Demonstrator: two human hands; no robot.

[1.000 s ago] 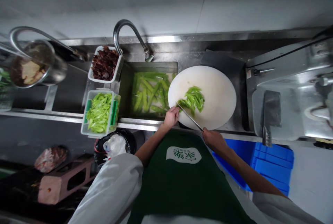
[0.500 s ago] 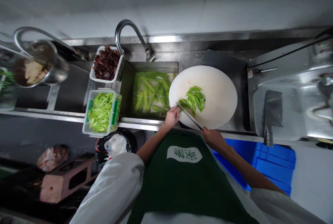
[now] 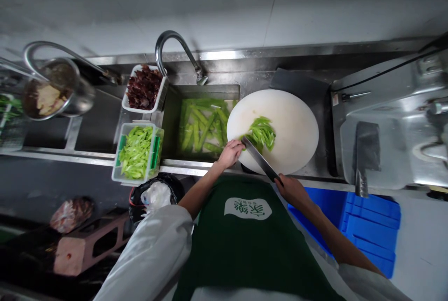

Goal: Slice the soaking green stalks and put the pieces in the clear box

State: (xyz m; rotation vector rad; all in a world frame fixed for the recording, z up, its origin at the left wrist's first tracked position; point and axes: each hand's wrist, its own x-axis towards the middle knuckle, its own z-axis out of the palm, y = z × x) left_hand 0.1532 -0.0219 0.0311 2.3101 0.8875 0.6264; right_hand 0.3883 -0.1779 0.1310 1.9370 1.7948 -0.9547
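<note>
On the left edge of the round white cutting board, my left hand is closed with its fingertips pressed down on a green vegetable piece, mostly hidden under the fingers. My right hand grips the handle of a kitchen knife. Its blade runs up and left across the board, tip close beside my left fingertips. A small pile of slanting green vegetable slices lies just beyond the blade. Whole green stalks soak in the water of the sink to the left.
A clear container of green slices and a white basket of dark red-brown food stand left of the sink, near a curved faucet. A cleaver lies at the right. Below are a blue crate and a black-bagged bin.
The knife's blade has tilted so that more of its flat side shows, and its handle has shifted slightly right and down with my right hand. My left hand has slid slightly left.
</note>
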